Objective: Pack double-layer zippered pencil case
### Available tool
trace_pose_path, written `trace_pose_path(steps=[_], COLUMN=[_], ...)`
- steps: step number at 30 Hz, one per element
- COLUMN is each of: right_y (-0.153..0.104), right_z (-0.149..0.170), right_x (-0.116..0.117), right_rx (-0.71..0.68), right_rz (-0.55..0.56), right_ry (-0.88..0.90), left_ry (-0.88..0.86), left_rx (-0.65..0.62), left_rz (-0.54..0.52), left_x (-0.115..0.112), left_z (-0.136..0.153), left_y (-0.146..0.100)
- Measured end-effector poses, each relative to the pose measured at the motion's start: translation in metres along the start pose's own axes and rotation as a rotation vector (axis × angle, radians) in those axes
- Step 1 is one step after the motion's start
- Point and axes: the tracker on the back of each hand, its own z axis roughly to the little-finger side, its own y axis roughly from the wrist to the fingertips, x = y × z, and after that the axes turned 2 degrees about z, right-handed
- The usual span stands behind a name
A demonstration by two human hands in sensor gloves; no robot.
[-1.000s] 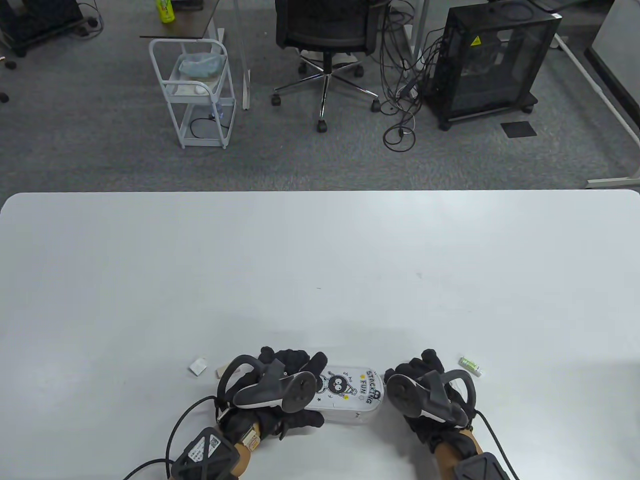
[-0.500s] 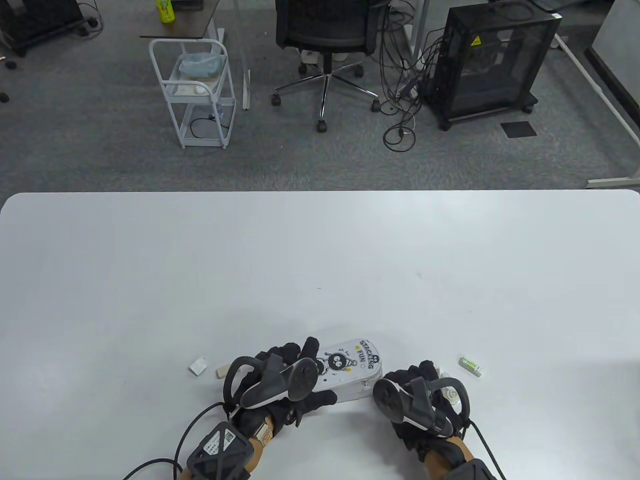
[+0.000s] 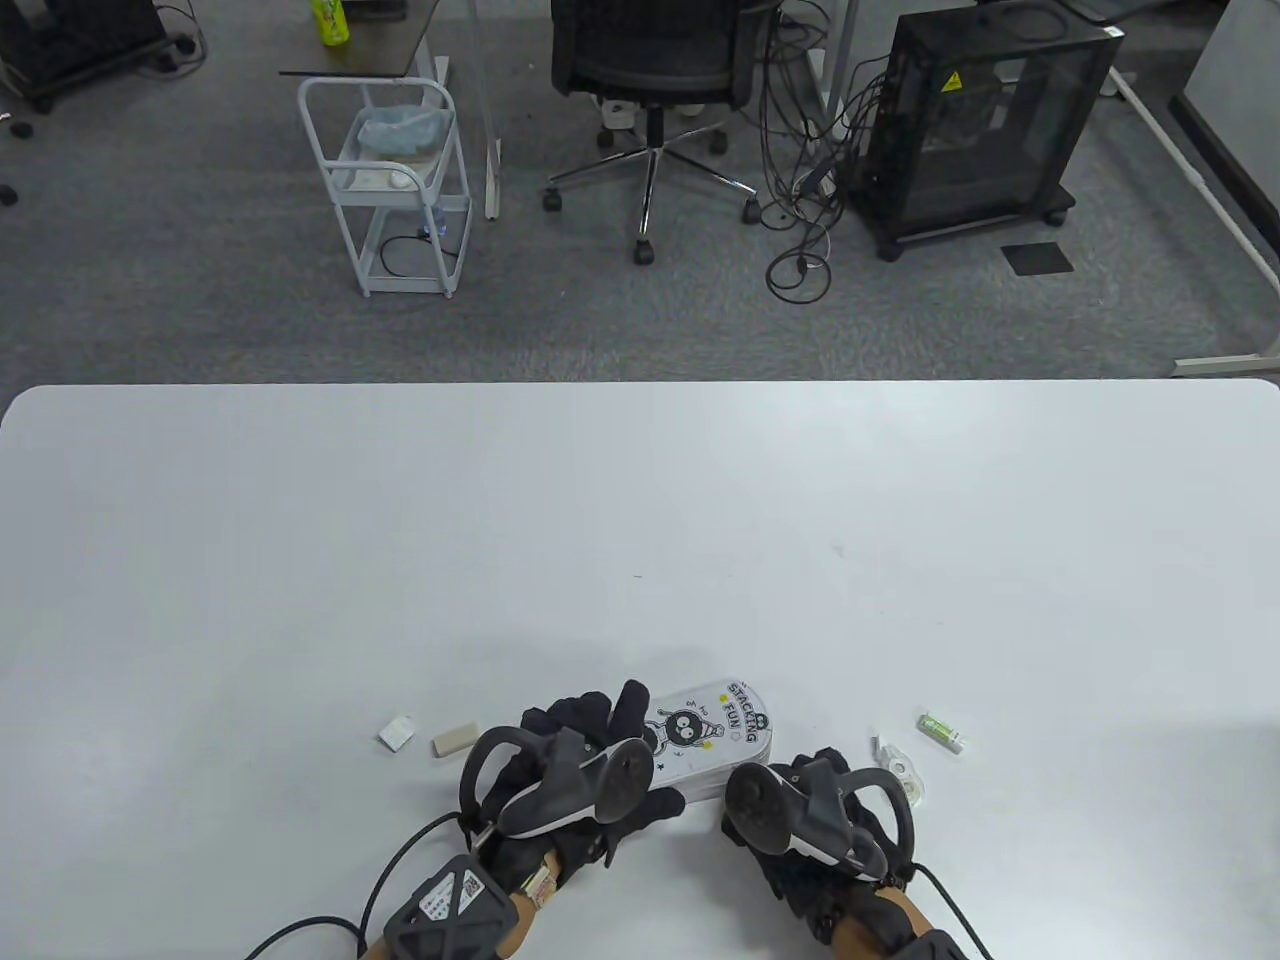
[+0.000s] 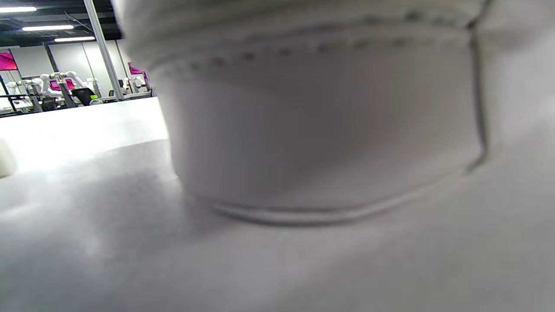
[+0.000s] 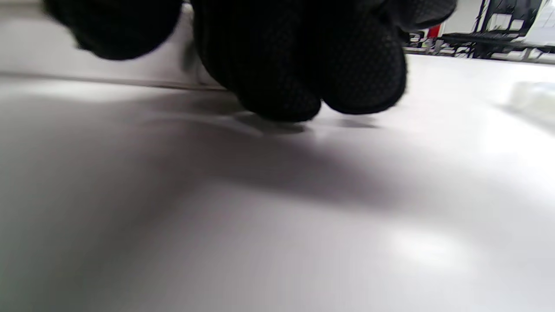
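Note:
The white pencil case (image 3: 718, 728), printed with a black cartoon and "STACKING FUN", lies slanted near the table's front edge. My left hand (image 3: 640, 755) grips its left end, fingers over the top and thumb along the near side. The left wrist view shows the case's stitched side wall (image 4: 321, 130) up close. My right hand (image 3: 790, 785) sits at the case's near right corner. Its fingers (image 5: 303, 65) are bunched together just above the table. Whatever they pinch is hidden under the tracker.
A small white eraser (image 3: 397, 732) and a beige eraser (image 3: 457, 740) lie left of my left hand. A correction tape (image 3: 905, 768) and a small green-and-white tube (image 3: 942, 731) lie right of my right hand. The table's front edge is close.
The case has turned, its right end swinging away from me. My right hand has moved left along the case's near side, uncovering the correction tape. My left hand shifted slightly right.

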Motion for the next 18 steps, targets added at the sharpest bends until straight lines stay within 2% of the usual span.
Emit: trace_pose_path(steps=[2, 4, 7, 11, 13, 16, 18], right_y=[-0.001, -0.002, -0.002, 0.003, 0.003, 0.0, -0.002], right_z=[0.011, 0.02, 0.024, 0.016, 0.019, 0.021, 0.019], right_x=[-0.004, -0.008, -0.006, 0.0, -0.002, -0.005, -0.007], right_rx=[0.067, 0.127, 0.162, 0.182, 0.161, 0.152, 0.118], right_rz=[0.099, 0.148, 0.13, 0.074, 0.162, 0.218, 0.287], right_ry=[-0.001, 0.062, 0.149, 0.068, 0.086, 0.155, 0.097], left_ry=[0.003, 0.004, 0.01, 0.035, 0.068, 0.029, 0.04], left_rx=[0.013, 0.029, 0.052, 0.027, 0.015, 0.019, 0.02], left_rz=[0.006, 0.018, 0.042, 0.05, 0.057, 0.06, 0.055], left_x=[0.0, 0.0, 0.001, 0.002, 0.002, 0.002, 0.002], left_z=[-0.001, -0.003, -0.009, -0.026, -0.029, -0.027, -0.027], left_y=[-0.001, -0.002, -0.005, -0.012, -0.013, -0.011, -0.012])
